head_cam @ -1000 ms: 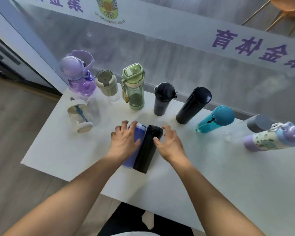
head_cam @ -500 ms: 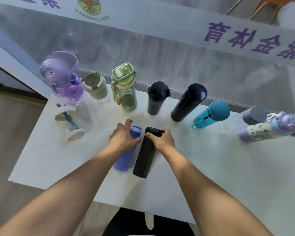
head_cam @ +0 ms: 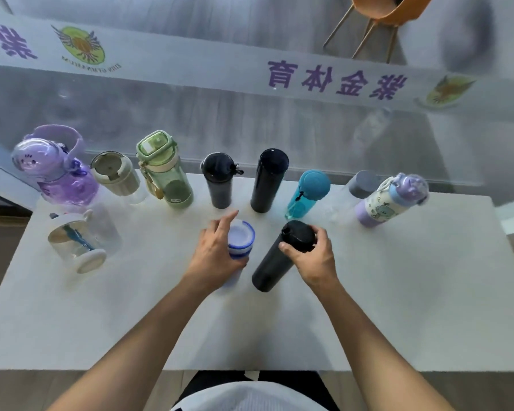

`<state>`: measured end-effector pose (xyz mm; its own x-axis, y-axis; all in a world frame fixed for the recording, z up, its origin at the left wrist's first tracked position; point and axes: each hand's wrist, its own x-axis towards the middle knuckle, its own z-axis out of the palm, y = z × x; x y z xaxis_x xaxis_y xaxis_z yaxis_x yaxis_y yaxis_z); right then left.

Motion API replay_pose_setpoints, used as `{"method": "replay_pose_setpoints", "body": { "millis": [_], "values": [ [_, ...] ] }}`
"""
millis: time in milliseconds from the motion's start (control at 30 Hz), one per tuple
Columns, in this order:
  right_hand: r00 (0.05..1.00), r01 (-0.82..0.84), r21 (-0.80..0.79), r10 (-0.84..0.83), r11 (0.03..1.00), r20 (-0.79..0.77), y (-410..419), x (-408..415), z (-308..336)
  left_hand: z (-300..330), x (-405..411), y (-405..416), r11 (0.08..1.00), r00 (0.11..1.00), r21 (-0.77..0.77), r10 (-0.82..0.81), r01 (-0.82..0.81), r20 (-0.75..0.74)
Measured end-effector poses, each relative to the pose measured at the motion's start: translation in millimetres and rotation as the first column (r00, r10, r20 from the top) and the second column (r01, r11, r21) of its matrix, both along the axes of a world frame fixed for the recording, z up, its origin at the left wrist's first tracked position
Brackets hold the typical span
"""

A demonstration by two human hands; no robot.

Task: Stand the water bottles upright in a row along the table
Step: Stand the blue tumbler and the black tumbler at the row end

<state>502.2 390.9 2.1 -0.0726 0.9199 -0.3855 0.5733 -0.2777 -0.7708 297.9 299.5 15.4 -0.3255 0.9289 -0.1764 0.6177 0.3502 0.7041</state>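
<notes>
White tabletop point(head_cam: 398, 307) under me, a glass wall with a printed banner point(head_cam: 190, 59) behind it, and a row of bottles standing along the far edge. My left hand point(head_cam: 212, 256) wraps the blue bottle point(head_cam: 240, 240) just below its pale lid, fingers closed round the barrel except the index, which sticks out loose. My right hand point(head_cam: 312, 259) grips the black flask point(head_cam: 279, 256) at its cap end, thumb on the near side, fingers curled over the far side. Both sit mid-table, in front of the row, leaning rather than upright. I judge the flask steel, rigid and smooth, so it could slide in my palm; a hold near the cap gives leverage. The blue one looks like light plastic, easy to tip, so I'd seat its base flat
</notes>
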Motion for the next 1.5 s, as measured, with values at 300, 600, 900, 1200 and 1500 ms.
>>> {"method": "replay_pose_setpoints", "body": {
  "millis": [300, 600, 900, 1200, 1500],
  "values": [
    [0.996, 0.076, 0.264, -0.086, 0.962, 0.028, 15, 88, 12, 6, 85, 28, 0.991, 0.991, 0.058, -0.126, 0.123, 0.048],
    [0.999, -0.036, 0.303, 0.023, 0.952, 0.046, 74, 190, 15, 7, 192, 80, 0.992, 0.993, 0.065, -0.110, 0.107, 0.042],
    [0.995, -0.089, 0.354, 0.065, 0.931, 0.079, 136, 283, 11, 3, 289, 123, 0.988, 0.994, 0.112, -0.101, 0.105, -0.036],
    [0.996, -0.092, 0.376, 0.080, 0.922, 0.048, 207, 319, 13, 8, 333, 158, 0.985, 0.983, 0.058, -0.157, 0.163, -0.100],
    [0.992, -0.127, 0.352, 0.119, 0.928, 0.044, 234, 317, 16, 7, 340, 155, 0.993, 0.986, 0.025, -0.115, 0.119, -0.121]
  ]
}}
